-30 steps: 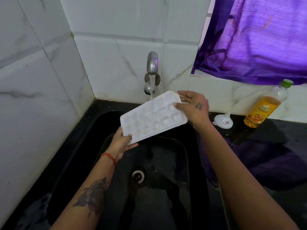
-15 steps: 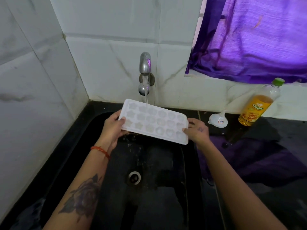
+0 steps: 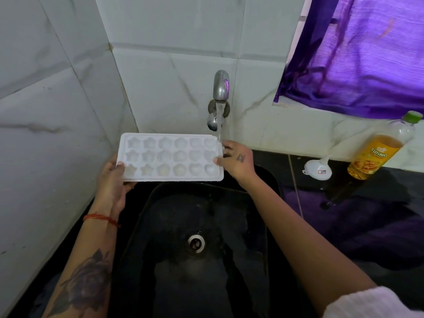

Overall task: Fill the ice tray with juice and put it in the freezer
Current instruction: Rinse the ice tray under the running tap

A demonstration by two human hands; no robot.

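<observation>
Black sink (image 3: pixel 273 180) below; both hands grip the ice tray (image 3: pixel 171 157): left hand (image 3: pixel 112 180) at 9 o'clock, right hand (image 3: pixel 238 161) at 3, under the tap (image 3: pixel 220 86).

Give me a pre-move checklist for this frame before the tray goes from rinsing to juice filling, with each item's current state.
1. Both hands hold the ice tray: ok, left hand grips the left end, right hand the right end.
2. Tray held level over the sink: ok.
3. Tap shut off: not ok, water still runs onto the tray's right end.
4. Tray drained of rinse water: cannot tell.
5. Juice bottle within reach and opened: not ok, green cap is on.
6. Funnel at hand: ok, on the counter beside the bottle.
</observation>
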